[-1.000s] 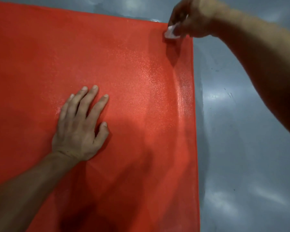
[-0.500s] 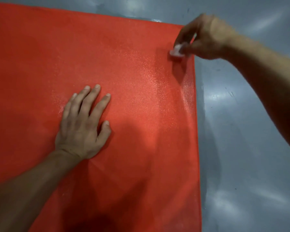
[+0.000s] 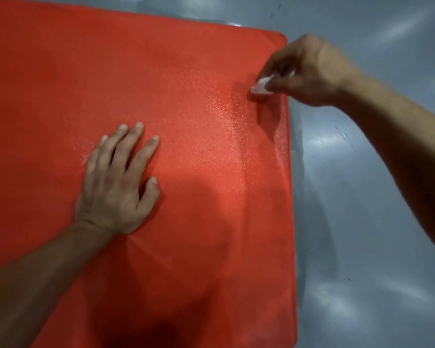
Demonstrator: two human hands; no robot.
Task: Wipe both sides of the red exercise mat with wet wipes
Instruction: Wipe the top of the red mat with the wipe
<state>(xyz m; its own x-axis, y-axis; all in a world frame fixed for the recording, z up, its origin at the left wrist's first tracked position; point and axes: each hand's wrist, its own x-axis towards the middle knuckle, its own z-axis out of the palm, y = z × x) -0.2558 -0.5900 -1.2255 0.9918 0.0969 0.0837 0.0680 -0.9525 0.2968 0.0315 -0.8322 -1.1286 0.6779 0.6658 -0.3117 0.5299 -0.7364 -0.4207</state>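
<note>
— Since a second ago the right hand [image 3: 309, 71] has slid back along the mat's right edge from the far corner toward the person, taking the wet wipe [image 3: 261, 86] with it. Has the left hand [image 3: 116, 187] moved at all?

— Hardly. It stays flat on the red exercise mat [image 3: 186, 234], palm down, fingers straight and slightly spread, pressing the surface well to the left of the wipe.

— And how does the right one hold the wipe?

— Its fingertips pinch a small white wad and press it onto the mat just inside the right edge, a little nearer than the far right corner. The wrist and forearm hang out over the grey floor [image 3: 374, 222].

— Where does the mat lie?

— Spread flat on that shiny floor, filling the left and middle of the view. Its surface glistens between the two hands.
</note>
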